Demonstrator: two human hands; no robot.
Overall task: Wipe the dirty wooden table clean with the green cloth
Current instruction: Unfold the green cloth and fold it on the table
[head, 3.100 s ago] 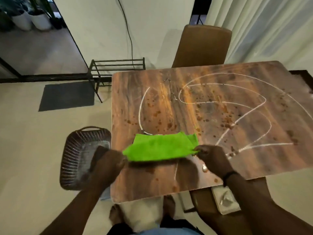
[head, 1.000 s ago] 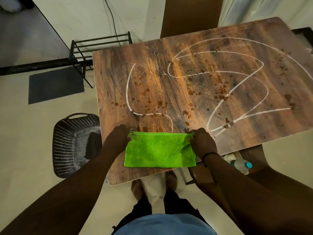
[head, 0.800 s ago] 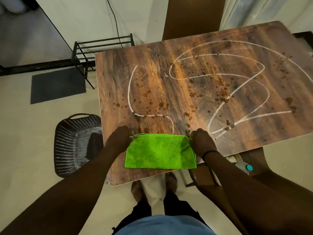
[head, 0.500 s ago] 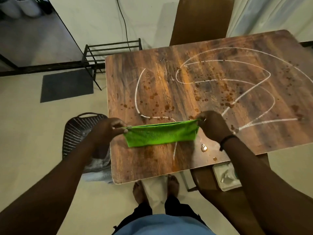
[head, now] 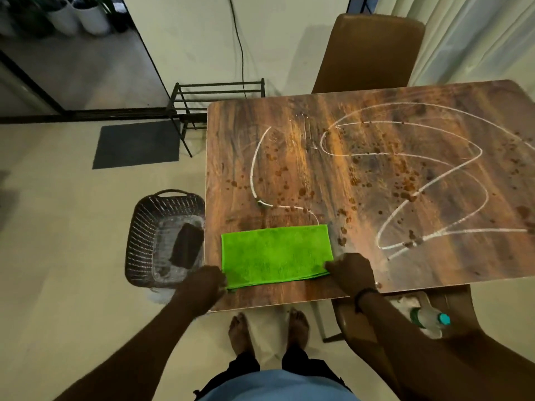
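my left hand (head: 207, 280) and right hand (head: 348, 269) pinch the near corners of the green cloth (head: 275, 256), flat at lower centre of the wooden table (head: 376, 175) (chalk-marked, spattered).

Single head-worn cam, wide-angle, looking steeply down and forward from above the near edge of the wooden table (head: 376, 180). Close range: both forearms enter from the bottom, feet visible straight below. Table fills centre-right, cropped at the right edge; floor on the left, wall at top. Edges bow. No second view.
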